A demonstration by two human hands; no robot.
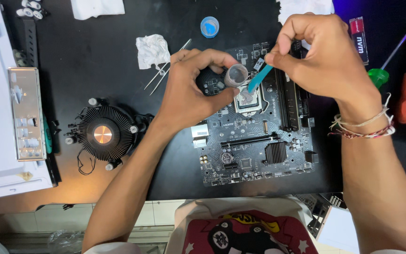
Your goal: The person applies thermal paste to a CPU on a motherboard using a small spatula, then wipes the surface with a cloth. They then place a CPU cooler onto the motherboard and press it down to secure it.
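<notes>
Here, pinching a small clear thermal-paste jar (pixel 236 75) between the curled thumb and fingertips of the left hand (pixel 189 91), just above the processor (pixel 246 99) seated in the motherboard (pixel 254 141) at the middle of the black mat. Meanwhile gripping a thin blue spatula (pixel 258 79) in the closed fingers of the right hand (pixel 323 56), dabbing grey paste onto the chip. Likely handling light, slick-walled plastic: gripping round the jar's sides, treating paste as sticky and board as fragile.

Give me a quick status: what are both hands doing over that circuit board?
Left hand grips small paste jar. Right hand holds blue spatula, tip on grey paste at the processor. Nothing blocking the motherboard.
</notes>
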